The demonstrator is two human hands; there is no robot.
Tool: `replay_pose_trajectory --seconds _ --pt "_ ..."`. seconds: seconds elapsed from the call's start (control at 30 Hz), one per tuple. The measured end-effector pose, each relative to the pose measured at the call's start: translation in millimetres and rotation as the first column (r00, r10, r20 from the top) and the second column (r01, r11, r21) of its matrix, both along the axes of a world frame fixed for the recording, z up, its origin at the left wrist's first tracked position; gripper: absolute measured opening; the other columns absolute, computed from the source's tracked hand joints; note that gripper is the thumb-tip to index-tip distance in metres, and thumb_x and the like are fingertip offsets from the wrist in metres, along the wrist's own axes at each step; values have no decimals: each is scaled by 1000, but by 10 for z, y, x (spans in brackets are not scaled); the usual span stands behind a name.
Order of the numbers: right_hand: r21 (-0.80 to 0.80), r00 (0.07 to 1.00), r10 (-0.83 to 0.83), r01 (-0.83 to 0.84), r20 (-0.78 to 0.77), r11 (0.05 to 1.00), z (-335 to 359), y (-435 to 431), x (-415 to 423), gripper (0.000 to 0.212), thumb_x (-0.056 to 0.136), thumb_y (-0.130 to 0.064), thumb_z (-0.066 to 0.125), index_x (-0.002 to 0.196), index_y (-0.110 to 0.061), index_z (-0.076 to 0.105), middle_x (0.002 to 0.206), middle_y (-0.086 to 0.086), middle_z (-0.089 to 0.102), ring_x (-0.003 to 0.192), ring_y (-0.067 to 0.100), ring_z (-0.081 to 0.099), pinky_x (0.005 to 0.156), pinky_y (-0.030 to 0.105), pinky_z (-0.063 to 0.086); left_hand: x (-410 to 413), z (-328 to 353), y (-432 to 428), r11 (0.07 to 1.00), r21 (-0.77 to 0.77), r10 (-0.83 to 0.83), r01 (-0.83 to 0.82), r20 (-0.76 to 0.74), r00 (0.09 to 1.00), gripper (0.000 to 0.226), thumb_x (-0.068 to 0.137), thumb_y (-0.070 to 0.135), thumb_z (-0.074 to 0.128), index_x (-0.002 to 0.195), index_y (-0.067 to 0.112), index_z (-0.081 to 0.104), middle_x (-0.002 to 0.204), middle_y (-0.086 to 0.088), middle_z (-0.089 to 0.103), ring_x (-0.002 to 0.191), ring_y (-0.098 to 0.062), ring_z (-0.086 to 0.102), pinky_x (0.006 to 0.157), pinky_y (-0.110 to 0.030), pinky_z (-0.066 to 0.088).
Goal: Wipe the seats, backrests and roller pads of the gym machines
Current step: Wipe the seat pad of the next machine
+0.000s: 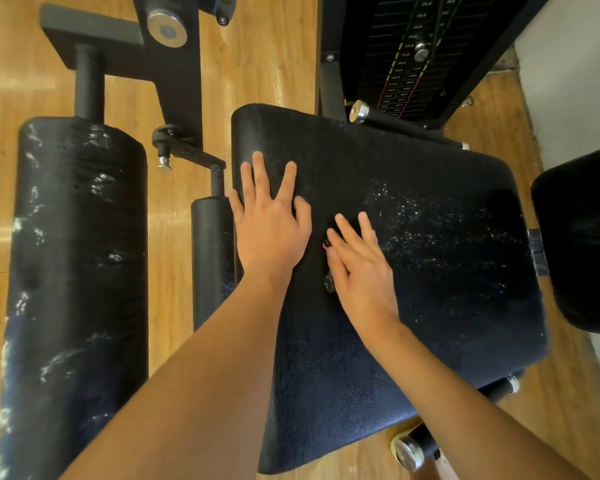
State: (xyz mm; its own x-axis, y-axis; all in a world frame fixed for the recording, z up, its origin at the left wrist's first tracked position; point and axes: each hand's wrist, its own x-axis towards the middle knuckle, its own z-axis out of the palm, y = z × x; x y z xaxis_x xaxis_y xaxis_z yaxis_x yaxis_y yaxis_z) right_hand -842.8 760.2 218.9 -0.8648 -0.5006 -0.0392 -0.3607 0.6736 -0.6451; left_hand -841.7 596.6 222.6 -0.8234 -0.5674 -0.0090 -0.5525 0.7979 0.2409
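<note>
A black padded seat (pixel 413 271) fills the middle of the view, with white specks scattered over its right half. My left hand (pixel 271 223) lies flat on the seat's left part, fingers spread and straight. My right hand (pixel 361 265) rests beside it with straight fingers, pressing on a small dark thing with a red bit (pixel 327 245); what it is I cannot tell. A large black roller pad (pixel 77 271) with white smears stands at the left. A smaller roller pad (pixel 212 258) sits just left of the seat. The black backrest (pixel 582 237) shows at the right edge.
The weight stack (pixel 413 53) with its selector pin stands behind the seat. Black frame arms (pixel 174 74) cross the wooden floor (pixel 257 57) at the top left. Chrome-capped bars (pixel 409 452) stick out under the seat's near corner. A white wall (pixel 575 64) is at the right.
</note>
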Motion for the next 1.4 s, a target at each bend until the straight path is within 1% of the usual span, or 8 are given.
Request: replay_pose_trajectory --seconds 0.17,0.27,0.43,0.63,0.87,1.1,1.3,1.4 --pt "19 999 -35 35 13 999 61 -254 -311 34 107 -21 52 137 -10 63 157 0 47 157 25 17 119 50 33 4 14 -3 1000 2 1 -1 12 1000 57 105 43 27 161 35 26 172 -10 4 159 -29 -1 126 -57 11" --pt "40 998 -67 67 0 997 88 -386 -452 34 107 -20 51 137 -8 63 157 4 47 156 28 18 119 52 36 -1 17 -4 1000 3 -2 2 6 1000 57 105 43 27 161 34 27 172 -10 5 159 -30 -1 126 -58 12" --pt "-5 990 -142 142 -3 990 76 -254 -100 32 106 -15 54 135 -8 65 155 2 50 155 26 20 120 54 35 -2 18 0 1000 4 -2 2 20 1000 57 105 42 28 162 35 25 172 -10 3 159 -30 -2 126 -58 11" --pt "-39 993 -115 116 22 993 17 -75 179 31 105 -14 56 134 -9 67 155 -1 49 155 20 16 127 43 17 -2 21 -6 1000 -2 -5 5 18 1000 56 106 42 29 161 34 27 172 -11 5 159 -31 0 126 -58 11" --pt "3 994 -107 107 32 994 72 -228 -82 33 106 -17 53 135 -8 65 157 4 46 156 29 18 120 55 34 -3 21 -9 1000 6 -6 6 17 1000 57 105 41 29 161 33 27 172 -12 5 159 -31 0 126 -58 12" --pt "2 997 -65 65 31 998 52 -85 40 34 107 -17 52 139 -10 63 160 2 42 156 25 16 125 51 26 -10 42 -6 1000 6 -11 11 33 999 57 106 42 29 162 33 26 172 -11 3 159 -31 -1 126 -57 11" --pt "-68 999 -26 24 -23 997 -30 218 460 32 106 -20 51 132 -9 67 154 3 50 155 27 23 125 49 25 -8 22 -21 1000 5 -9 8 31 999 56 106 43 26 161 33 27 172 -11 5 159 -32 1 126 -59 12" --pt "-71 999 -1 -2 -39 997 -7 185 362 33 106 -23 50 129 -8 69 153 4 51 154 30 24 123 46 24 -6 19 -7 1000 -12 -11 12 41 999 56 106 43 25 161 34 26 172 -11 4 159 -32 0 126 -59 13"
